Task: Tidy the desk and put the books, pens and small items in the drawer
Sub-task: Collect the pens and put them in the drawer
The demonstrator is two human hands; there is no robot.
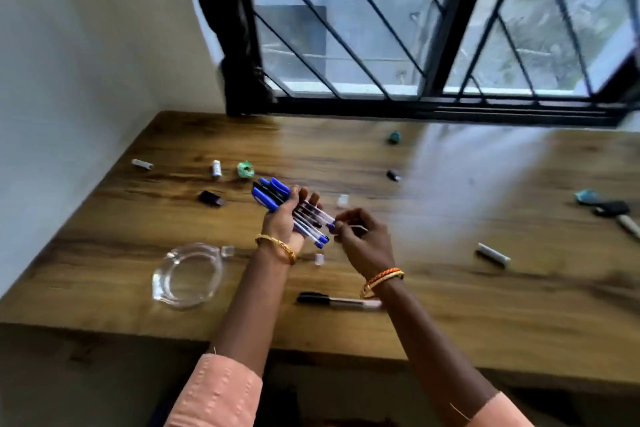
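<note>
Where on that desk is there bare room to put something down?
The wide stretch between the small black cap and the white tube is bare. So is the front edge right of the black marker. The left side around the glass ashtray is crowded.

Desk (450, 288): wooden top, running up to the window wall.
Front left: clear glass ashtray (188, 276), small clear cap (227, 250) just beside it.
Front middle: black-capped marker (337, 302) lying flat.
Left back: grey tube (142, 164), white cylinder (216, 168), green lump (245, 170), dark block (211, 198).
Right: white tube (492, 254).
Far right edge: blue and dark items, blurred.
</note>
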